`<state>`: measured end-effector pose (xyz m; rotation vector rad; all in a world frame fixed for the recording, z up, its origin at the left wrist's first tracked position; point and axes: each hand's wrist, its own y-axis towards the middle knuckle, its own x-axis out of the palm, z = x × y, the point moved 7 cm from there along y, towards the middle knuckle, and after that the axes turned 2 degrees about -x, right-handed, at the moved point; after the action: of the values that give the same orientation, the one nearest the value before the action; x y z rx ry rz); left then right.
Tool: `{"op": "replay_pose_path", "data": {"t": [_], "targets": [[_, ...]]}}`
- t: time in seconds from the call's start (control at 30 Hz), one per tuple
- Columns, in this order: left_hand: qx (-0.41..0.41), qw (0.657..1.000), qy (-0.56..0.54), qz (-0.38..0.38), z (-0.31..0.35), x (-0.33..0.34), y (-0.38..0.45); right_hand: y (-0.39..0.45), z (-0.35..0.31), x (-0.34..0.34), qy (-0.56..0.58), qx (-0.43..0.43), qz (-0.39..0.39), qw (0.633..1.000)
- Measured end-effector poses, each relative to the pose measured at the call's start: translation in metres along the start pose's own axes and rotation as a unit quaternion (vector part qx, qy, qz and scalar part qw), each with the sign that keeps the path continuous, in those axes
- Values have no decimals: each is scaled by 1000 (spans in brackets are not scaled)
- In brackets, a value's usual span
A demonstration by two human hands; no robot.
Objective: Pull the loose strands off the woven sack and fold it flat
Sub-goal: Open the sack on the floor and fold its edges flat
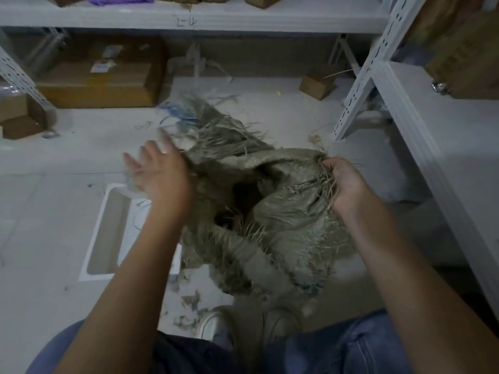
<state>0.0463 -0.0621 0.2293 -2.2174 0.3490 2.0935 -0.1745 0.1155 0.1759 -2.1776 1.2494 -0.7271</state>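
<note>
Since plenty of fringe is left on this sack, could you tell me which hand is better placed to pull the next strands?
Left, probably. The right hand already grips the woven sack by its frayed edge, anchoring it. The left hand is open, holds nothing, and sits beside the loose strands.

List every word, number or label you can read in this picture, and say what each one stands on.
"2-4": handwritten on the front edge of the shelf.
Labels on the big box: too blurred to read.
Dark marks on the floor: not legible.
Sack: no print to be seen.
</note>
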Motion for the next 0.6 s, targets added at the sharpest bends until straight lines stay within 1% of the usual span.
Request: {"op": "replay_pose_path", "data": {"t": [0.07, 0.1, 0.13, 0.17, 0.2, 0.23, 0.27, 0.3, 0.33, 0.37, 0.4, 0.47, 0.5, 0.53, 0.6], "targets": [[-91, 996, -21, -13, -25, -11, 8, 2, -1, -3, 5, -2, 5, 1000], [-102, 994, -25, -9, -27, -17, 6, 1, -2, -3, 5, -5, 4, 1000], [-84, 996, -34, 11, -18, -26, 0, 1, -1, -2, 5, -6, 5, 1000], [-40, 996, -56, 56, -1, -38, -10, 1, -1, 0, 6, -7, 3, 1000], [19, 988, -85, 129, 19, -53, -25, 1, -2, 1, 3, -10, 5, 1000], [90, 968, -115, 202, 41, -64, -44, -1, -2, 2, 3, -15, 5, 1000], [177, 940, -137, 258, 65, -70, -63, -1, -3, 3, 2, -20, 5, 1000], [261, 908, -155, 289, 85, -73, -83, -2, -2, 4, -7, -20, 3, 1000], [327, 886, -164, 284, 98, -69, -96, -2, -2, 4, -17, -19, -3, 1000], [359, 882, -154, 265, 106, -60, -100, -4, -2, 4, -33, -15, -12, 999], [355, 897, -123, 232, 108, -47, -95, -6, -2, 4, -46, -4, -21, 999], [286, 948, -45, 134, 96, -24, -73, -7, -4, 0, -78, 22, -21, 996], [251, 963, -22, 98, 85, -17, -61, -7, -6, -2, -102, 26, -15, 994], [221, 972, -21, 74, 75, -13, -49, -8, -9, -4, -124, 27, -15, 992], [184, 979, -83, 34, 58, -13, -26, -12, -15, -5, -158, 21, -16, 987]]}}
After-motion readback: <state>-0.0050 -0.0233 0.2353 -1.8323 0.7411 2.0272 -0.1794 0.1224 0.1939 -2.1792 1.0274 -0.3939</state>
